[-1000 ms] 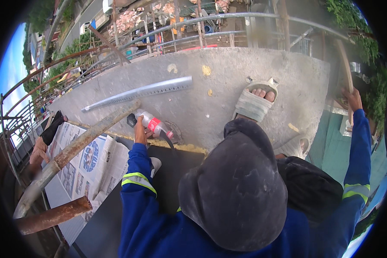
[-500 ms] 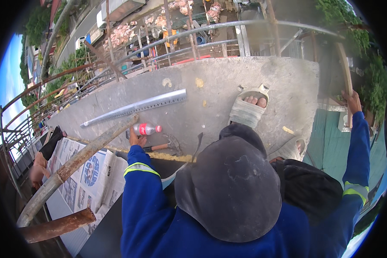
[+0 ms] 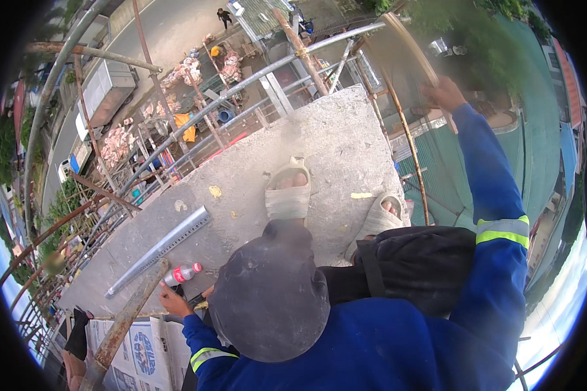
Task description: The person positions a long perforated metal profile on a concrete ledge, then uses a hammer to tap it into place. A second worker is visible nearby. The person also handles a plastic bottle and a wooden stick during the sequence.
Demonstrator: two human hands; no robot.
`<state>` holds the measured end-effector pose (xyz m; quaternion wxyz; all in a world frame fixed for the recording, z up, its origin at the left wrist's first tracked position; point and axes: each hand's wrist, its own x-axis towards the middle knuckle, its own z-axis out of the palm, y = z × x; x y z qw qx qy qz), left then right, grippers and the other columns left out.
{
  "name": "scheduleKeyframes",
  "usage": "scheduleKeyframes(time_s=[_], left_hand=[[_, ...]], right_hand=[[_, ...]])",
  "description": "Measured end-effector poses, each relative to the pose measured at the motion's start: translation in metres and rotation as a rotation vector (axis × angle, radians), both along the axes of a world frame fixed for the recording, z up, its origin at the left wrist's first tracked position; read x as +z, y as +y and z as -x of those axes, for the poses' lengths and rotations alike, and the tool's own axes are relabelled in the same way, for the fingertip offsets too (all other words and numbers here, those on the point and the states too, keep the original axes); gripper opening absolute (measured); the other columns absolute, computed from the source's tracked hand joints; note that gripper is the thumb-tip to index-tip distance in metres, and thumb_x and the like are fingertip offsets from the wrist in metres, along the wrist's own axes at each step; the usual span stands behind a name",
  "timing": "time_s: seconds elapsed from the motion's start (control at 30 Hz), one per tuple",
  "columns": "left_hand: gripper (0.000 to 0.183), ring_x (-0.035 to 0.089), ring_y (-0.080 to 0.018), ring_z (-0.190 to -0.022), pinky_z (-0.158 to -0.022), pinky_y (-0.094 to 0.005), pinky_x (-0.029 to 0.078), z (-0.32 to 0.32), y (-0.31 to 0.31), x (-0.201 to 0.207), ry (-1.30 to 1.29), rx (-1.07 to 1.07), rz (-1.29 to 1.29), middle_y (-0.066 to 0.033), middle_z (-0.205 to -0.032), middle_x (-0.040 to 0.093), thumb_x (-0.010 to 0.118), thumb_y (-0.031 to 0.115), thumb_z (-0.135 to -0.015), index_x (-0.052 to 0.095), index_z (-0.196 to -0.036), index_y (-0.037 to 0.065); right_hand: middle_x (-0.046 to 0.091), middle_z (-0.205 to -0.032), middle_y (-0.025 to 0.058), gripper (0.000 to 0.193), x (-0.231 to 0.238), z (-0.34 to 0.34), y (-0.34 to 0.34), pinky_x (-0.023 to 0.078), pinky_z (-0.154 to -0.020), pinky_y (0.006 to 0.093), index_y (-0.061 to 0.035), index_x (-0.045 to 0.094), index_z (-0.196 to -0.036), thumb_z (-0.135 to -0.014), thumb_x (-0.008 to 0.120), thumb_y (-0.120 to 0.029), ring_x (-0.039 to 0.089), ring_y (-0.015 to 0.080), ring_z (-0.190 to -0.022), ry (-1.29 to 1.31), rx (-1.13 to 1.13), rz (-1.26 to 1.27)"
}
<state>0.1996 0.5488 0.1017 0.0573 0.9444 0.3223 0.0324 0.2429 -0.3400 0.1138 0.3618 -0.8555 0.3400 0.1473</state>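
Past the edge of the wide grey concrete ledge [image 3: 336, 150], the long pale wooden strip [image 3: 413, 49] clasped in your right hand [image 3: 445, 94] could fall if that grip slackens, while the clear red-labelled plastic bottle [image 3: 180, 275] at your left hand [image 3: 174, 302], its hold unclear, might roll if nudged.

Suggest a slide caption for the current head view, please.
Left hand beside a red-labelled bottle on a concrete ledge; right hand gripping a pale wooden strip.
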Motion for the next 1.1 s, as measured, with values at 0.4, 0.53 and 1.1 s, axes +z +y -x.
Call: scheduleKeyframes(time_s=[0.4,0.53,1.1], left_hand=[[0.021,0.047,-0.0083,-0.066,-0.06,-0.024,0.04,-0.15,-0.299,0.03,0.246,-0.757,0.896,-0.0001,-0.074,0.053,0.061,0.023,-0.095,0.057,-0.096,0.003],[0.024,0.055,-0.0119,-0.07,-0.064,-0.0256,0.044,-0.183,-0.39,0.071,0.42,-1.196,0.837,-0.0045,-0.076,0.06,0.068,0.02,-0.089,0.058,-0.102,0.002],[0.054,0.065,-0.0347,-0.088,-0.076,-0.0423,0.049,-0.245,-0.699,0.086,0.767,-2.269,-0.287,-0.0166,-0.088,0.068,0.069,0.052,-0.078,0.064,-0.106,0.006]], right_hand=[[0.053,-0.077,0.0045,0.053,0.076,0.047,0.046,0.047,-0.053,0.028,-0.0001,0.051,-0.124,-0.099,0.042,-0.046,0.053,0.0122,-0.058,-0.28,-0.431,-1.07],[0.055,-0.081,0.0053,0.055,0.049,0.089,0.058,0.049,-0.059,0.0291,-0.001,0.043,-0.139,-0.097,0.052,-0.036,0.059,0.0141,-0.068,-0.353,-0.493,-0.917],[0.064,-0.115,0.0229,0.05,-0.141,0.114,0.111,0.045,-0.092,0.041,-0.0095,0.06,-0.128,-0.09,0.059,-0.042,0.061,0.0388,-0.107,-0.262,-0.304,-0.284]])
